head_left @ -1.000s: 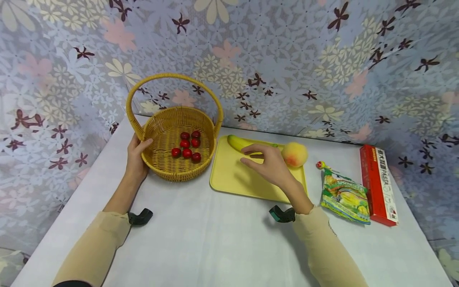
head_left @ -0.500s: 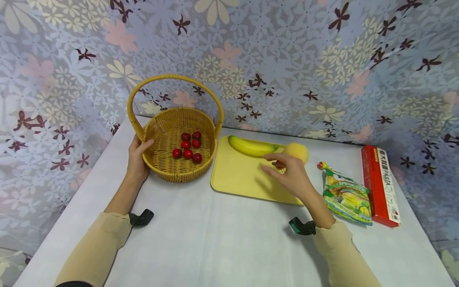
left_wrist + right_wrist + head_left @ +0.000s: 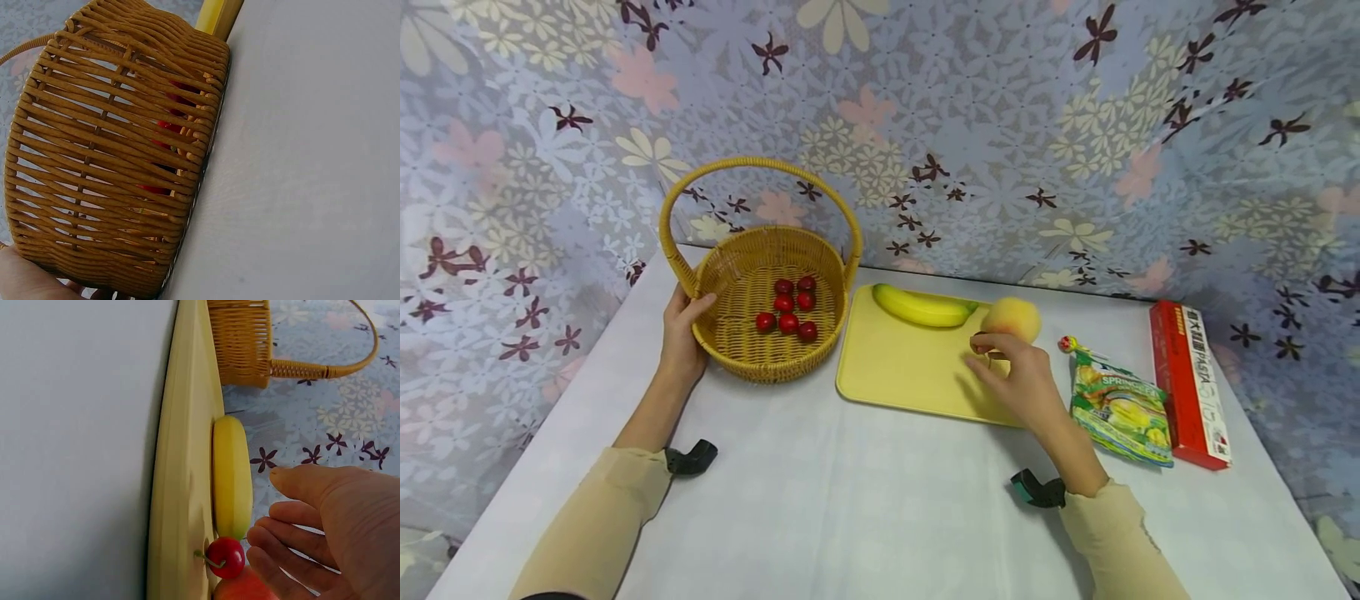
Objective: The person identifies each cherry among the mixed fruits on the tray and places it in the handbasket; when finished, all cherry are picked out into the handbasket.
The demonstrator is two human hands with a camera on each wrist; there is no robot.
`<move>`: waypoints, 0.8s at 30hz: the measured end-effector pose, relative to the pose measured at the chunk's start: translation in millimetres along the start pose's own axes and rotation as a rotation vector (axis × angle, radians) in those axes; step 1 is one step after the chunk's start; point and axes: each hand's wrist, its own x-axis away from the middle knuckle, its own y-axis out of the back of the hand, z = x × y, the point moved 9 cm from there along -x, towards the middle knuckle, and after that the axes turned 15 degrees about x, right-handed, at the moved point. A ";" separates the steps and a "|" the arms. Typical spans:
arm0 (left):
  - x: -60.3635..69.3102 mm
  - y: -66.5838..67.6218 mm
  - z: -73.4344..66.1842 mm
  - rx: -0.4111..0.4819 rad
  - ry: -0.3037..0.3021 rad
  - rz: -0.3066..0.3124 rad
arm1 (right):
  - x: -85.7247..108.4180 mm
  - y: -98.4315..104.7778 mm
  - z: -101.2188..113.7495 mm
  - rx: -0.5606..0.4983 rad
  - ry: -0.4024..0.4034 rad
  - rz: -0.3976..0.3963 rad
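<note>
A round wicker basket [image 3: 767,372] with a tall arched handle stands at the left of the table. My left hand [image 3: 682,340] grips its left side, thumb over the rim and fingers outside. Several red cherries [image 3: 787,323] lie inside. On the yellow tray [image 3: 895,375] beside the basket are a banana [image 3: 925,307] and a peach [image 3: 1013,317]. One more cherry [image 3: 225,557], its stem showing, sits by the peach. Over the tray's right side hovers my right hand [image 3: 1024,377], fingers loosely bent and thumb apart, fingertips close to that cherry but not around it.
Right of the tray lies a green snack bag [image 3: 1122,408], with a small red-and-yellow item [image 3: 1067,343] at its top. A red and white pasta box [image 3: 1191,383] lies beyond it. Flowered cloth [image 3: 880,125] hangs behind the white table [image 3: 850,500].
My right hand has moved right, from above the banana to the cherry near the peach. The left hand stays on the basket. The view has shifted slightly.
</note>
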 end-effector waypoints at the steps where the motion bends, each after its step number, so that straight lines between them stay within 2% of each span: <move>1: 0.0 0.6 -0.1 -0.001 0.000 -0.002 | 0.4 0.1 -0.2 0.021 -0.003 -0.004; 6: -0.3 1.5 0.3 -0.014 0.008 0.000 | 4.4 1.8 -7.4 0.145 -0.077 -0.011; 11: -0.2 0.7 -0.2 -0.016 0.006 -0.002 | 7.1 -2.6 -16.5 0.189 -0.155 0.035; 17: 0.2 -1.7 -0.6 -0.013 -0.005 0.010 | 8.6 -12.8 -22.2 0.163 -0.177 0.103; 24: 0.7 -0.3 -1.1 -0.011 -0.018 0.024 | 7.5 -18.8 -25.7 0.094 -0.183 0.071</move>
